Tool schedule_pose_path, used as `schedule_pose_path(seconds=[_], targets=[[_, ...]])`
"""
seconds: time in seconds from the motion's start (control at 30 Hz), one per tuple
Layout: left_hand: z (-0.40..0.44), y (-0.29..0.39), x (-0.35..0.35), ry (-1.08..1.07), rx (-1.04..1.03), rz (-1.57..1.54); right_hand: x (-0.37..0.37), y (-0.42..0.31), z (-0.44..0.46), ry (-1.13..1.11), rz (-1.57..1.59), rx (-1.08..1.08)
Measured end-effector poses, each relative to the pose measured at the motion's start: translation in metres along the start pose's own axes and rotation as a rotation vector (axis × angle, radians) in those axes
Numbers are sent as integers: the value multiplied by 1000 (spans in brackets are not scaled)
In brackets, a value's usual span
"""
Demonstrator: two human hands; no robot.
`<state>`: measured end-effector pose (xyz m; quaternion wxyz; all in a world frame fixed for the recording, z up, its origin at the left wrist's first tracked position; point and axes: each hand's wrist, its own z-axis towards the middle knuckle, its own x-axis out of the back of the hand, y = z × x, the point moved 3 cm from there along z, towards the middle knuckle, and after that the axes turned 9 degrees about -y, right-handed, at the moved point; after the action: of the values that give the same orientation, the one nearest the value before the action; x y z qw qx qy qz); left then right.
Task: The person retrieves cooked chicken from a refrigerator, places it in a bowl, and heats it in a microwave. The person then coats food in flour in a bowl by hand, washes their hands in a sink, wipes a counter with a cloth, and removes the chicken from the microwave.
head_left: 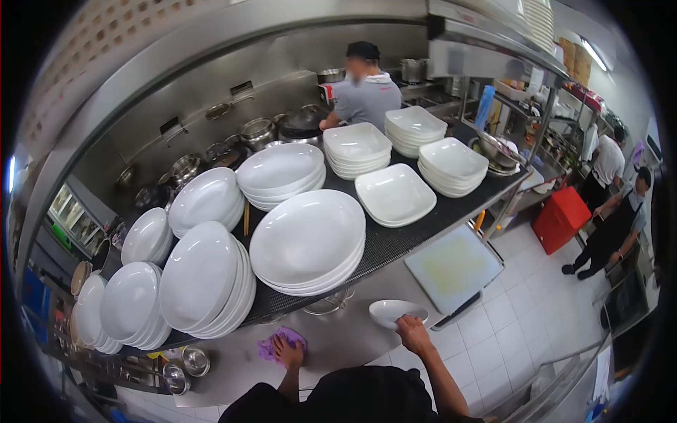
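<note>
My left hand (288, 352) presses a crumpled purple cloth (299, 335) flat on the steel counter (338, 347), its fingers spread over the cloth. To the right, my right hand (413, 333) grips the near rim of a white bowl (388, 310), which is at the counter's right part, tilted a little. Above the counter, a dark shelf holds stacks of white round bowls (307, 236) and square bowls (395, 194). The underside of the held bowl is hidden.
A cutting board (451, 264) with yellow stains lies right of the shelf. Metal bowls (195, 359) stand at the lower left. Behind the shelf a person (370, 92) faces the stoves and pans. Two people stand far right, near a red bin (562, 220).
</note>
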<state>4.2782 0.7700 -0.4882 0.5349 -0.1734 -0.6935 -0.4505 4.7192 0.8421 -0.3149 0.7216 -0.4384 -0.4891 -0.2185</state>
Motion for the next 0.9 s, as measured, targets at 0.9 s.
schedule_pose_path(seconds=[0.9], targets=[[-9, 0, 47, 106, -6, 53, -117, 43, -11, -197, 139, -863]])
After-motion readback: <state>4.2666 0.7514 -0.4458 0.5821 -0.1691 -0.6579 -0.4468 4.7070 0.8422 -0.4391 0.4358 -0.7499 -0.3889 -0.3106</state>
